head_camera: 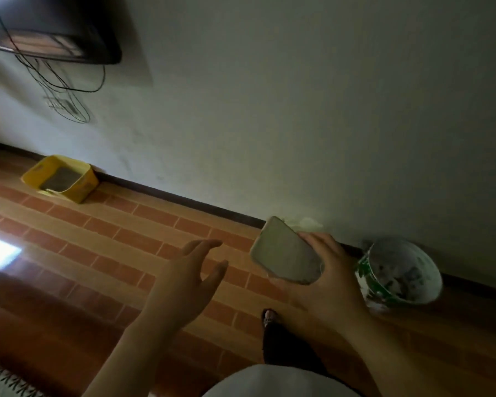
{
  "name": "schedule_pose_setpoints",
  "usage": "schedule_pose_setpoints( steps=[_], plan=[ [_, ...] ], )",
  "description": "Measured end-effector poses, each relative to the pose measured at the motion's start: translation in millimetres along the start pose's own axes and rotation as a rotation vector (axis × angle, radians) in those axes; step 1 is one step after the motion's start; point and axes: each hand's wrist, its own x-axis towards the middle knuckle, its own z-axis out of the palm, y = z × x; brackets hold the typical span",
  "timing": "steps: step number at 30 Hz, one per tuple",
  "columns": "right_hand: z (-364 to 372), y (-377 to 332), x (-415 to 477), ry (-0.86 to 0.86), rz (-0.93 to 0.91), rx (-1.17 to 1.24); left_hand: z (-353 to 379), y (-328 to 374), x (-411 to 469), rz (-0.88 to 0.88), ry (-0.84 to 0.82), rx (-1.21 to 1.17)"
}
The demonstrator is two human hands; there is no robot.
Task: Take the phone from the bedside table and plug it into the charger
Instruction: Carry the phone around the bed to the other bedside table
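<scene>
My right hand grips a pale phone by its lower end, its flat face tilted up toward the camera, above the floor near the wall. To its left, my left hand is open with fingers spread and holds nothing. High on the wall at the far left, thin black cables hang below a dark wall-mounted screen down to a blurred wall socket. I cannot make out a charger plug.
A yellow plastic bin stands by the skirting at the left. A green-and-white lined waste bin stands against the wall just right of my right hand. The floor is brick-patterned tile. A foot in a sandal shows below.
</scene>
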Motion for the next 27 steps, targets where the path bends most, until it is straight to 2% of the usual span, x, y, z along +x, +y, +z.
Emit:
schedule_pose_setpoints(
  steps=[7, 12, 18, 27],
  plan=[
    [-3, 13, 143, -0.084, -0.121, 0.005, -18, 10, 121, -0.081, 0.120, 0.002],
    [25, -1, 218, -0.228, -0.215, 0.030, -40, -7, 148, -0.243, 0.189, -0.015],
    [96, -40, 276, -0.414, -0.306, 0.088, -69, -53, 145, -0.449, 0.272, -0.054],
    [248, -123, 352, -0.606, -0.474, 0.112, -149, -170, 159, -0.584, 0.454, -0.136]
  ],
)
